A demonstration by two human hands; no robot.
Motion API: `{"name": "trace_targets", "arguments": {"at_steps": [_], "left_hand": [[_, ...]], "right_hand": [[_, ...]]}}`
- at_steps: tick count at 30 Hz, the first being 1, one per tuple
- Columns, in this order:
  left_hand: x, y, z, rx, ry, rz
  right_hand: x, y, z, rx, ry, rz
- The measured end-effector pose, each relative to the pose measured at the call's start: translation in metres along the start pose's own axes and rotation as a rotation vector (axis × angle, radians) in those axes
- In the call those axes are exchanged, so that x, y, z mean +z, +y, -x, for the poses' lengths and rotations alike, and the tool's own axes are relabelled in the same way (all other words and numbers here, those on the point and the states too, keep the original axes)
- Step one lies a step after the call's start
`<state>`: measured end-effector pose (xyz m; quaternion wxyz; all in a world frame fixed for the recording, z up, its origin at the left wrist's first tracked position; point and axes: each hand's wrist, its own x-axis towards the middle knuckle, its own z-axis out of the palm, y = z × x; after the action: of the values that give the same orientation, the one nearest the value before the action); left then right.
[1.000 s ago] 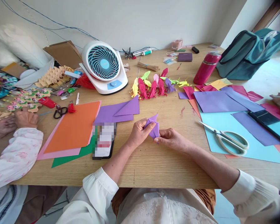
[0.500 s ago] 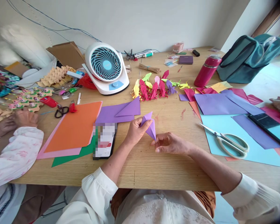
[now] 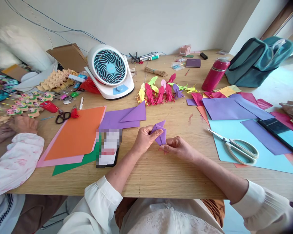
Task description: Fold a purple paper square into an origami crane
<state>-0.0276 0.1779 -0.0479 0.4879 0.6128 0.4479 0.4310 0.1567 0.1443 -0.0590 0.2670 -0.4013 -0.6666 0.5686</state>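
Left hand (image 3: pixel 144 139) pinches a creased, pointed purple paper form (image 3: pixel 161 137); right hand (image 3: pixel 177 147) grips its lower tip; wood-grained bench (image 3: pixel 161 178) lies beneath it.

A magenta flask (image 3: pixel 214 77) stands beside a teal bag (image 3: pixel 255 70) (white fan (image 3: pixel 110 69) well apart).

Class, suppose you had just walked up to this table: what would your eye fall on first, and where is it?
The cluster of brightly coloured folded paper figures stands out, beyond the hands, with a white fan to its left. Nearer, the left hand holds a folded purple paper, the right hand pinching its lower end. On the right, scissors lie open on a light-blue sheet.
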Motion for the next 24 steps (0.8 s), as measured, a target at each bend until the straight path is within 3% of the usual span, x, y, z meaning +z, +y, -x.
{"name": "trace_targets", "arguments": {"at_steps": [4,10,16,24], "left_hand": [[0.0014,-0.0024,-0.0006,-0.120,0.022,0.106],[0.0004,0.0025,-0.0017,-0.237,-0.072,0.201],[-0.0016,0.0026,-0.0017,-0.232,-0.048,0.197],[0.0003,-0.0006,-0.0024,-0.286,-0.102,0.212]], "right_hand": [[0.0023,0.0001,-0.0011,0.028,0.029,0.026],[0.0063,-0.0043,-0.0028,0.048,0.155,0.039],[0.0064,-0.0035,-0.0023,0.031,0.169,0.068],[0.0037,-0.0016,-0.0042,0.075,0.258,0.012]]}}
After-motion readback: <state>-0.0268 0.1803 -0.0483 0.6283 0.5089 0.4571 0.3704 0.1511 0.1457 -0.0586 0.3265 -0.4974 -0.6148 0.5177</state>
